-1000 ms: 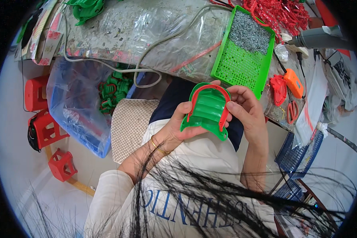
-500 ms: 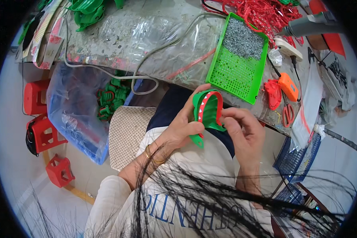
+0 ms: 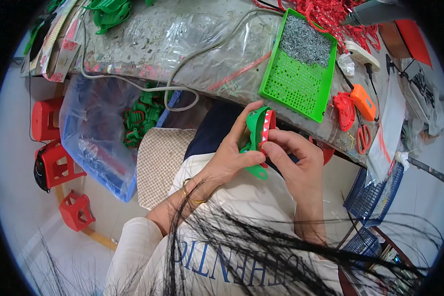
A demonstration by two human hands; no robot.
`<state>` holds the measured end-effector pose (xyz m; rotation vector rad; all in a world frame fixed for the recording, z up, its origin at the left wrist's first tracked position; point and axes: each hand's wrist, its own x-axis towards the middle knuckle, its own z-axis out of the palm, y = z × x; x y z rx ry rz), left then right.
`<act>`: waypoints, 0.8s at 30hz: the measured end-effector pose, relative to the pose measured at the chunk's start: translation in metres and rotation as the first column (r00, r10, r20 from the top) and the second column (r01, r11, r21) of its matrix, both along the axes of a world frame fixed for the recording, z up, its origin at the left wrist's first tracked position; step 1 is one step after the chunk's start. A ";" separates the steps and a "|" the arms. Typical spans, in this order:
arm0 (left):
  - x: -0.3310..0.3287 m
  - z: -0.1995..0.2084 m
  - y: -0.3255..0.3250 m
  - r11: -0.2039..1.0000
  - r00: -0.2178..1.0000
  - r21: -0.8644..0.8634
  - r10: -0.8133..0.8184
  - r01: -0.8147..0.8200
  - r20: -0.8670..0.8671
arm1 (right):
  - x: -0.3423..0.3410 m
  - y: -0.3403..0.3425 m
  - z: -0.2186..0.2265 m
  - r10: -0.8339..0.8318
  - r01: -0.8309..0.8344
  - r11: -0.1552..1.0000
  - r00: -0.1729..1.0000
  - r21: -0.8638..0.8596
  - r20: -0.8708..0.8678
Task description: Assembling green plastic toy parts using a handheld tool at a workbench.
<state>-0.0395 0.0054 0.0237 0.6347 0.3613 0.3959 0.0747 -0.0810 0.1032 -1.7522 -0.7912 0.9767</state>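
Observation:
My left hand [image 3: 230, 154] grips a green plastic crocodile-head toy piece [image 3: 253, 129] from its left side, thumb in front and fingers behind. A red strip with white pointed teeth [image 3: 266, 127] runs along the rim of the piece, turned toward my right hand. My right hand [image 3: 299, 160] pinches the lower part of this red rim between thumb and fingers. A green tab [image 3: 257, 171] sticks out below my left thumb. The hollow inside of the piece is mostly hidden.
A green tray [image 3: 301, 86] of small metal parts lies on the worktable [image 3: 207, 64], near a grey cable, an orange tool [image 3: 363, 102], red scissors [image 3: 363, 139] and a red toy part [image 3: 344, 110]. At left, a blue lined crate [image 3: 96, 158] holds several green-and-red pieces. Red stools [image 3: 76, 210] stand beyond.
The crocodile piece has turned, so its wide open hollow is now seen nearly edge-on. My right hand has moved slightly left, its fingers closing on the red rim.

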 end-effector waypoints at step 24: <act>-0.005 -0.006 -0.005 0.995 0.995 0.024 -0.095 0.095 0.034 | -0.001 -0.002 -0.012 -0.022 0.022 1.000 0.968 -0.001 -0.248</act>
